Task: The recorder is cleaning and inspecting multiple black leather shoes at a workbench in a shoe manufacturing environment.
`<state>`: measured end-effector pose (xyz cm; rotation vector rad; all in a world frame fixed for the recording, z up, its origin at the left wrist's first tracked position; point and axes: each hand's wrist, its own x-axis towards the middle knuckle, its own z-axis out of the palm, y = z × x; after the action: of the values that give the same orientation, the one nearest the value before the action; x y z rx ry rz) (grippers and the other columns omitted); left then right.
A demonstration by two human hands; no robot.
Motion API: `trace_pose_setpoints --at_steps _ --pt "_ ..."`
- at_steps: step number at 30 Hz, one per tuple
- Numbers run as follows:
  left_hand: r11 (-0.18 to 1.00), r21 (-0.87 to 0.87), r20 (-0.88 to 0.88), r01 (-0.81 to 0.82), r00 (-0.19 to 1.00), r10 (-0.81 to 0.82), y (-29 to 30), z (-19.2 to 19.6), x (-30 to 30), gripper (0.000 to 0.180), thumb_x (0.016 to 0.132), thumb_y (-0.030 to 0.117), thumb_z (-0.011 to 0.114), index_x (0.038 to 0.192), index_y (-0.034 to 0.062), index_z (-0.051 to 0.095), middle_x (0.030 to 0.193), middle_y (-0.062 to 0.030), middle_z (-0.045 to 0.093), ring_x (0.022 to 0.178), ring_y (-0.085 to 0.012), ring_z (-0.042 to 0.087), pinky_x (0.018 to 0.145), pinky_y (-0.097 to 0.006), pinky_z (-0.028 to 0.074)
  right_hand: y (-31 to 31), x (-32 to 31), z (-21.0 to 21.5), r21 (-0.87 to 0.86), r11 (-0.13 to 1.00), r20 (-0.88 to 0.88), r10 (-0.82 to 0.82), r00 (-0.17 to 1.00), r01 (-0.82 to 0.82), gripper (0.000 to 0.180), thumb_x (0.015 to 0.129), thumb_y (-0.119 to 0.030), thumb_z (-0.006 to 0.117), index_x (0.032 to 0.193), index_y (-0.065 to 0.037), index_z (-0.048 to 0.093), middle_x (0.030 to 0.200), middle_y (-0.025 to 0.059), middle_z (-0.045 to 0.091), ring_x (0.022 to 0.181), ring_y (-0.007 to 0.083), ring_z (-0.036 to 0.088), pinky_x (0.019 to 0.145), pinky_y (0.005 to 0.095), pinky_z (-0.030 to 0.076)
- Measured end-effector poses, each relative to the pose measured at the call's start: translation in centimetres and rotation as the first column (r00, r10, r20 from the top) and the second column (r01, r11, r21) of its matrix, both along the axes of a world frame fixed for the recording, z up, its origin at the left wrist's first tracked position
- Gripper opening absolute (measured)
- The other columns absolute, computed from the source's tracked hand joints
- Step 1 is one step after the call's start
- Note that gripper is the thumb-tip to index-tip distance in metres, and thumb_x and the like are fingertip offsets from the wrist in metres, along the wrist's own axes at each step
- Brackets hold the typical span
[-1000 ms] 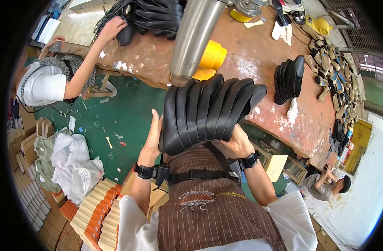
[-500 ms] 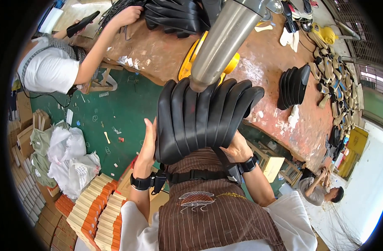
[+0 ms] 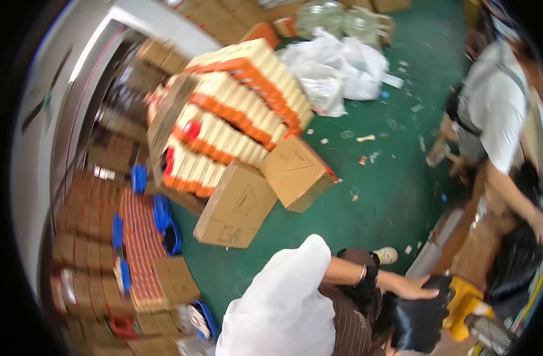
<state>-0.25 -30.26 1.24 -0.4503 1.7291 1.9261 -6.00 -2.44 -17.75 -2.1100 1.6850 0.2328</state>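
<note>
A nested stack of black shoe uppers (image 3: 422, 323) is at the lower right, blurred by motion. My left hand (image 3: 417, 288) lies across its upper side, fingers stretched along it, gripping the stack from that side. Of my right hand (image 3: 390, 349), only a bit of skin shows at the bottom edge by the stack; its fingers are hidden. Right beside the stack are a yellow stand (image 3: 463, 305) and the metal barrel (image 3: 491, 333) of a heat-gun-like tool.
A co-worker (image 3: 491, 113) sits at the workbench (image 3: 470, 243) on the right, one hand at a black pile (image 3: 517, 261). Stacked orange-and-cream shoe boxes (image 3: 236, 113), cardboard cartons (image 3: 298, 172) and white bags (image 3: 337, 68) stand on the littered green floor (image 3: 366, 219).
My view has swung far to the left, toward the boxes. The stack and my hands now appear at the lower right, and my right hand is mostly out of sight.
</note>
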Motion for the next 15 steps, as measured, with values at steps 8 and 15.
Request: trace_pose_setpoints --at_steps 8,15 --pt "0.979 -0.055 0.102 -0.196 0.974 0.201 3.9 3.7 8.3 0.106 0.081 0.076 0.031 0.144 -0.0016 -0.003 0.138 -0.034 0.029 0.129 -0.0397 0.035 0.106 -0.039 0.028 -7.5 -2.7 0.0 -0.075 0.962 0.168 0.271 0.948 -0.262 0.057 0.083 -0.024 0.061 0.134 -0.005 0.045 0.109 0.0174 0.061 0.102 0.0296 0.058 0.097 0.0449 0.038" --pt "0.865 -0.153 0.018 -0.478 0.874 0.486 6.1 3.8 14.0 0.1 0.085 0.067 0.038 0.144 -0.0023 -0.003 0.144 -0.0325 0.018 0.135 -0.0384 0.023 0.11 -0.037 0.022 -5.3 -0.6 2.2 0.004 0.979 0.323 0.194 0.926 -0.206 0.056 0.083 -0.024 0.061 0.133 -0.005 0.045 0.108 0.0169 0.062 0.103 0.0301 0.057 0.097 0.0437 0.038"
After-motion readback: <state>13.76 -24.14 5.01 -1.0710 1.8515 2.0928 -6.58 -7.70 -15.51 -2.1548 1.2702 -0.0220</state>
